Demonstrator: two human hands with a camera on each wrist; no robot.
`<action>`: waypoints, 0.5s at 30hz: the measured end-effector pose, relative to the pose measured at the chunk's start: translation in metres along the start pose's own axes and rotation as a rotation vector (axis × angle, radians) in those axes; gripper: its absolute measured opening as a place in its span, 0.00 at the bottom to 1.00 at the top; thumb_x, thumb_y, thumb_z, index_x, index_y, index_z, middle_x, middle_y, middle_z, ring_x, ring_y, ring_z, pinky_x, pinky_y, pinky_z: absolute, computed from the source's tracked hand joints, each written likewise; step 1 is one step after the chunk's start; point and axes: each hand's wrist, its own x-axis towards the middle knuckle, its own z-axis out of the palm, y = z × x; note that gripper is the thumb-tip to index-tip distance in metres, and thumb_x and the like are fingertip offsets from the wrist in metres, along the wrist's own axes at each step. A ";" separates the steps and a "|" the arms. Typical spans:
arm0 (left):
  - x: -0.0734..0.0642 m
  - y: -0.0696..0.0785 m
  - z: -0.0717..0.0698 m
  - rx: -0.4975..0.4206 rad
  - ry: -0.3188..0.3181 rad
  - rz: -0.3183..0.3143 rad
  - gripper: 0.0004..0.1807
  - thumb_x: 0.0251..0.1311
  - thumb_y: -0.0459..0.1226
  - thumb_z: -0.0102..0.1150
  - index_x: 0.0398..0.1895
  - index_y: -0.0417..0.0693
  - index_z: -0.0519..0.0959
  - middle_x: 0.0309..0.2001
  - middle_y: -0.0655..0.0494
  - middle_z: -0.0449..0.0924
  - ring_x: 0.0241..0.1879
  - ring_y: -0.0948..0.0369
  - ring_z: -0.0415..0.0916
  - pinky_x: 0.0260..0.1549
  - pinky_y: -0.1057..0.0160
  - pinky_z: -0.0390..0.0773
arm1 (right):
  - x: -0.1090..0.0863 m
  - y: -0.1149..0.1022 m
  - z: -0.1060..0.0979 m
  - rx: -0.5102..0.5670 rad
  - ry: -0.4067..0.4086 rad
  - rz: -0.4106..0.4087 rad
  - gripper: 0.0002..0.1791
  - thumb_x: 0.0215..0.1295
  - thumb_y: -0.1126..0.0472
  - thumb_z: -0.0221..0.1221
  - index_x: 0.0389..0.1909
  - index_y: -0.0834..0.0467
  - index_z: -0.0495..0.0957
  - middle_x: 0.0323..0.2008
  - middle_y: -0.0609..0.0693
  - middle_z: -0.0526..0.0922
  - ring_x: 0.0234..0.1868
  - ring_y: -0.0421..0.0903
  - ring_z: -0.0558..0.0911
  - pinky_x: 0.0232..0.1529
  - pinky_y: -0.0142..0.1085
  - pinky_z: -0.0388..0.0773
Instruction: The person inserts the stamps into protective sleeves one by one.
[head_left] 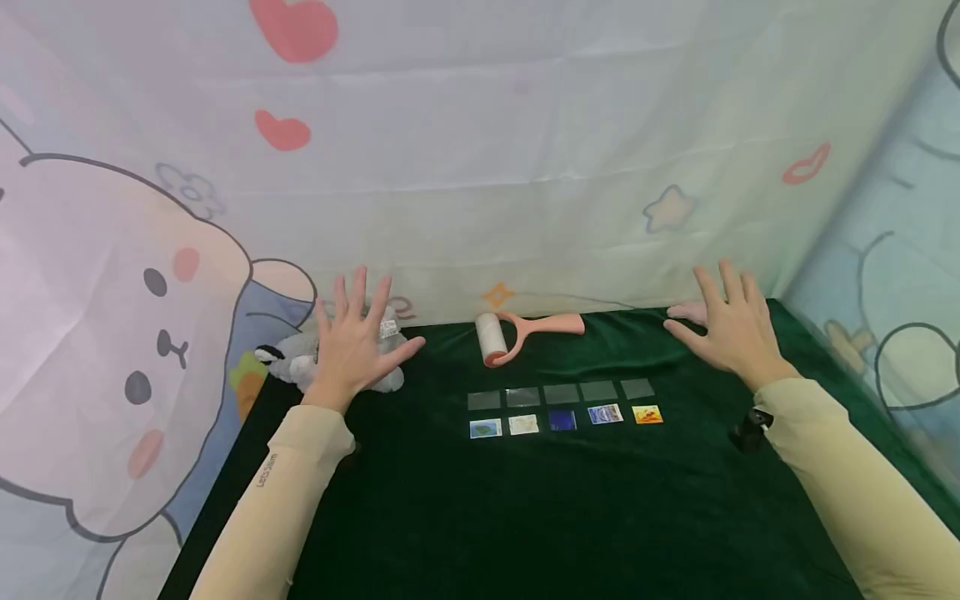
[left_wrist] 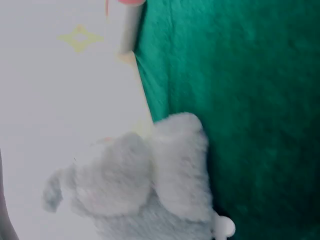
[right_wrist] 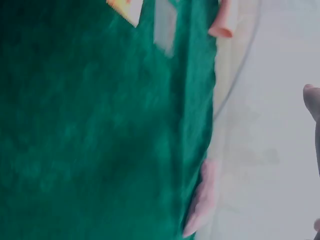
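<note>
My left hand [head_left: 348, 350] is raised with its fingers spread, in front of a grey plush toy [head_left: 388, 379] at the table's back left. Nothing is in its grasp. Over the back right, my right hand [head_left: 738, 333] also spreads its fingers and holds nothing; a pink item [head_left: 686, 312] shows partly behind it. Mid-table lies a row of clear rectangular sleeves [head_left: 561, 394]. Just nearer runs a row of small stamp-like picture pieces, among them a dark blue one [head_left: 562, 420] and a yellow-orange one [head_left: 647, 414]. The left wrist view shows the plush toy's fur [left_wrist: 182, 165] close up.
A lint roller [head_left: 491, 339] with a peach handle [head_left: 555, 324] lies near the back edge. Dark green cloth [head_left: 555, 517] covers the table. A printed curtain [head_left: 480, 167] hangs right behind it, with another printed panel [head_left: 900, 250] along the right side.
</note>
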 end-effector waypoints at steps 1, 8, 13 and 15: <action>0.001 0.004 -0.001 -0.021 0.005 0.016 0.61 0.57 0.83 0.38 0.87 0.64 0.45 0.86 0.45 0.39 0.83 0.37 0.32 0.70 0.20 0.40 | 0.000 -0.002 -0.002 0.019 0.003 -0.018 0.54 0.68 0.31 0.61 0.84 0.53 0.50 0.83 0.69 0.45 0.78 0.77 0.48 0.69 0.75 0.49; -0.001 0.028 0.005 -0.085 0.016 0.111 0.58 0.59 0.74 0.55 0.86 0.60 0.51 0.84 0.44 0.51 0.80 0.37 0.53 0.70 0.27 0.59 | -0.009 -0.021 -0.013 0.139 -0.011 -0.048 0.50 0.68 0.36 0.64 0.84 0.51 0.54 0.82 0.66 0.50 0.77 0.76 0.52 0.69 0.76 0.51; -0.013 0.038 0.015 -0.147 -0.008 0.130 0.57 0.60 0.71 0.60 0.86 0.61 0.51 0.81 0.42 0.58 0.75 0.38 0.63 0.66 0.28 0.65 | -0.020 -0.041 -0.012 0.232 -0.044 -0.023 0.48 0.69 0.39 0.65 0.83 0.51 0.57 0.82 0.65 0.52 0.77 0.76 0.54 0.69 0.76 0.52; -0.018 0.042 0.019 -0.166 -0.016 0.139 0.56 0.61 0.73 0.57 0.86 0.61 0.52 0.80 0.41 0.60 0.73 0.38 0.67 0.63 0.29 0.69 | -0.025 -0.052 -0.010 0.269 -0.056 -0.028 0.47 0.70 0.40 0.65 0.82 0.53 0.58 0.82 0.65 0.53 0.77 0.75 0.54 0.68 0.76 0.51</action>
